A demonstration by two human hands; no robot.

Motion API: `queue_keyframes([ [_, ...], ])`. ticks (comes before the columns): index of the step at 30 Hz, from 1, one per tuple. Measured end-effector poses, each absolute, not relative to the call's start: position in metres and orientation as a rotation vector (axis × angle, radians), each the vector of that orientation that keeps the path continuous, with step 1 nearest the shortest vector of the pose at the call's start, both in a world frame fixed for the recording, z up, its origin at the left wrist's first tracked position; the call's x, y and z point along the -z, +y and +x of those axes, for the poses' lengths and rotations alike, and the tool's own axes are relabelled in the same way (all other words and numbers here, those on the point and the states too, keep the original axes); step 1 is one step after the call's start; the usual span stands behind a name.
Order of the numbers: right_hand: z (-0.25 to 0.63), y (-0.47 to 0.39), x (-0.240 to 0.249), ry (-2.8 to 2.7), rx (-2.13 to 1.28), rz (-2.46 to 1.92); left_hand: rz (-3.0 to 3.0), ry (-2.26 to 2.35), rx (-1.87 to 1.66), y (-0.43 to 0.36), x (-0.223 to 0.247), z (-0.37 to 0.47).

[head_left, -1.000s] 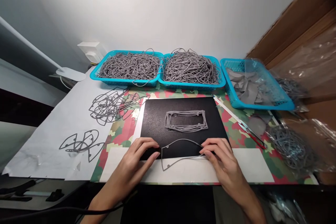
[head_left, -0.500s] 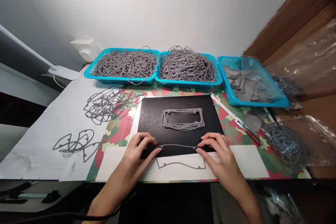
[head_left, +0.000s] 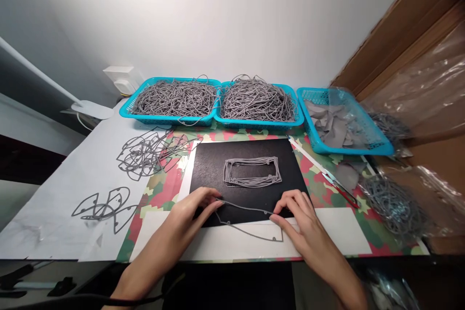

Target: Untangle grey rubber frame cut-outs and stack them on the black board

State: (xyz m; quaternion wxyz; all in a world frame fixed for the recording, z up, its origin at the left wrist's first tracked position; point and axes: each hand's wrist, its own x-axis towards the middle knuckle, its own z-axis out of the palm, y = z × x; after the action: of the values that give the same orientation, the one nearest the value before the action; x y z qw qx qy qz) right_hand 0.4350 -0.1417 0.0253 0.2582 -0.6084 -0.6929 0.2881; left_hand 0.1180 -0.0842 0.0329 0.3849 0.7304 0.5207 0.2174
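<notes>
Lower centre, the left hand [head_left: 192,210] and right hand [head_left: 301,215] pinch a loop [head_left: 245,208]; at lower right lies a bag [head_left: 426,181] (seemingly of loops, blurred).

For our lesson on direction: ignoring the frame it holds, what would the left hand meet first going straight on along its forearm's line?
Probably the left end of the stack of grey frames on the black mat; I cannot tell how high the left hand is, so it might pass over.
</notes>
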Motion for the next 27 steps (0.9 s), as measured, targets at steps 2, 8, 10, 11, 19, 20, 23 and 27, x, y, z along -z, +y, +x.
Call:
queue_keyframes([
  [2,0.435,-0.142,-0.025,-1.889,-0.806,-1.626,1.860,1.300,-0.574,-0.081,-0.034,0.116],
  [8,0.435,-0.141,-0.016,-1.708,-0.823,-1.598,1.745,1.269,-0.584,-0.077,-0.042,0.117],
  [10,0.436,-0.138,-0.015,-1.650,-0.800,-1.596,1.697,1.248,-0.583,-0.076,-0.043,0.120],
  [11,0.436,-0.137,-0.015,-1.637,-0.778,-1.598,1.667,1.231,-0.580,-0.076,-0.042,0.121],
  [19,0.432,-0.122,-0.034,-1.283,-1.068,-1.570,1.561,1.157,-0.609,-0.062,-0.047,0.127],
  [20,0.432,-0.118,-0.036,-1.242,-1.105,-1.560,1.567,1.155,-0.619,-0.059,-0.050,0.128],
  [23,0.432,-0.105,-0.042,-1.185,-1.136,-1.546,1.600,1.159,-0.650,-0.046,-0.059,0.133],
  [27,0.435,-0.079,-0.048,-1.211,-1.148,-1.544,1.616,1.130,-0.694,-0.023,-0.065,0.141],
])
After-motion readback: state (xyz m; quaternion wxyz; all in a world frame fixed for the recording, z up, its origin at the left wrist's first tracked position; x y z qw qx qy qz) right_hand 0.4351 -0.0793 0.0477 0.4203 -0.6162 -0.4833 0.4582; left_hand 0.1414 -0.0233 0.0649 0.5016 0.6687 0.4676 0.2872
